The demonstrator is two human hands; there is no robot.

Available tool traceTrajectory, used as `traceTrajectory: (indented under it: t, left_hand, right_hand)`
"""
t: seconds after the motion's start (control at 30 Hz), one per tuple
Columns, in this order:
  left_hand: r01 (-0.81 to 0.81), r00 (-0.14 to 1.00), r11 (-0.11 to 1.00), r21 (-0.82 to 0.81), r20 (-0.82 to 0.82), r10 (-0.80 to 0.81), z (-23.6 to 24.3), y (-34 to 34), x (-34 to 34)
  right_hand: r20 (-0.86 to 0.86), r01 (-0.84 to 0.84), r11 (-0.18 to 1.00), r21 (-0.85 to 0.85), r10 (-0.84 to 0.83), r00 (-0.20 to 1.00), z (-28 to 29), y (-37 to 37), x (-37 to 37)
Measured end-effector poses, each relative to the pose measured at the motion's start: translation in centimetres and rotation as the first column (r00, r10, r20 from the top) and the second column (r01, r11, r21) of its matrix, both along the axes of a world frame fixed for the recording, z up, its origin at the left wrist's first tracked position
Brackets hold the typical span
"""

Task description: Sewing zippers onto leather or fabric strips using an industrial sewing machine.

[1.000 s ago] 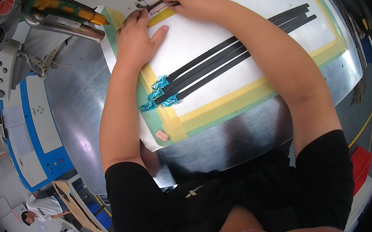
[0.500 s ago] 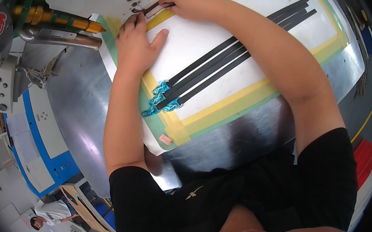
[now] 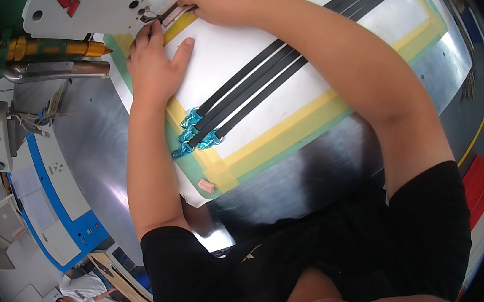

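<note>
A thin black strip [image 3: 169, 11] lies along a pink guide under the white machine head [image 3: 86, 10]. My right hand [image 3: 224, 1] pinches this strip, fingers bent and pressed together. My left hand [image 3: 155, 68] lies on the white work surface [image 3: 225, 51] with its thumb spread away; its fingertips reach the strip's end close to the machine head. Nearer to me, several black straps [image 3: 253, 93] lie side by side at a slant, partly hidden by my right forearm. Shiny turquoise pieces [image 3: 191, 120] sit on their left ends.
Yellow and green tape [image 3: 288, 140] borders the work surface on a metal table [image 3: 270, 186]. A small pink piece [image 3: 206, 185] rests at its near left corner. A brass-coloured cylinder [image 3: 57, 48] and a metal pipe [image 3: 57, 70] jut in from the left. Another person [image 3: 84, 288] is at the lower left.
The whole view has shifted, so the machine, board and hands appear further left and slightly higher. Both hands keep nearly the same places on the strip and board.
</note>
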State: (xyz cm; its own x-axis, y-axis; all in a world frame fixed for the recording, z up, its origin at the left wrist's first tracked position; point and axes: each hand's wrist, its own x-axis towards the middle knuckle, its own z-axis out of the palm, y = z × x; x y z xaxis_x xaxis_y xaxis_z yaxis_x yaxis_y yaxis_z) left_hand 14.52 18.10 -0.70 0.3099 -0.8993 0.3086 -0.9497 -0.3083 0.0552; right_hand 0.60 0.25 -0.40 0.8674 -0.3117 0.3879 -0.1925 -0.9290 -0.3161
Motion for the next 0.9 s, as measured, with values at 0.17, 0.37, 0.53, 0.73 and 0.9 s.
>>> traceTrajectory:
  t: [0.17, 0.37, 0.53, 0.73, 0.9]
  left_hand:
    - [-0.007, 1.000, 1.000, -0.018, 0.018, 0.008, 0.0, -0.1, -0.3]
    - [-0.052, 0.998, 0.998, -0.036, -0.021, 0.051, -0.6, -0.1, -0.2]
    - [-0.079, 0.997, 0.994, -0.073, -0.019, 0.078, -0.5, 0.1, -0.5]
    - [-0.084, 0.996, 0.990, -0.117, 0.009, 0.086, -0.8, 0.0, -0.6]
    - [-0.122, 0.989, 0.986, -0.116, 0.067, 0.130, -0.3, 0.3, -0.9]
  right_hand:
    - [-0.025, 0.013, 1.000, 0.003, -0.012, 1.000, 0.2, -0.1, 0.0]
    - [-0.048, -0.005, 0.999, -0.041, 0.003, 0.999, 0.1, -0.2, 0.2]
    - [-0.033, 0.044, 0.998, -0.045, -0.045, 0.998, -0.1, 0.4, 0.2]
    - [-0.095, 0.068, 0.992, -0.111, -0.078, 0.992, 0.5, 0.7, 0.5]
    - [-0.143, 0.033, 0.995, -0.092, -0.046, 0.989, 2.2, 1.6, 0.7]
